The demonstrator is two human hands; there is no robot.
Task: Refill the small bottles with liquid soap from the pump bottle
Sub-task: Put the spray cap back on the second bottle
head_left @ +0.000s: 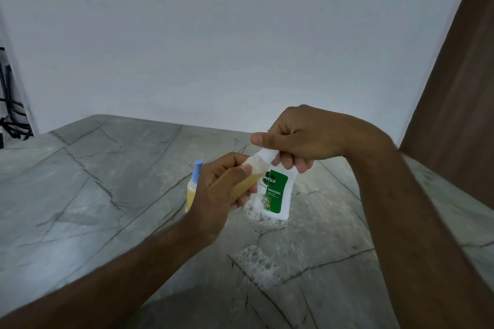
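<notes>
My left hand (pixel 213 200) grips a small clear bottle (pixel 252 177) of yellow soap and holds it tilted up to the right above the counter. My right hand (pixel 296 139) pinches the white cap (pixel 268 154) at that bottle's top, thumb on the far side and fingers curled under. Right behind them stands the white pump bottle (pixel 279 195) with a green label; its pump head is hidden by my right hand. A second small bottle (pixel 192 192) of yellow soap with a blue cap stands upright just left of my left hand, partly hidden by it.
The grey marble counter (pixel 107 181) has soap foam around the pump bottle's base (pixel 267 220) and another foam patch (pixel 259 266) nearer to me. A white wall runs behind the counter, a brown door (pixel 454 88) is on the right, and black cables (pixel 10 117) hang at the far left.
</notes>
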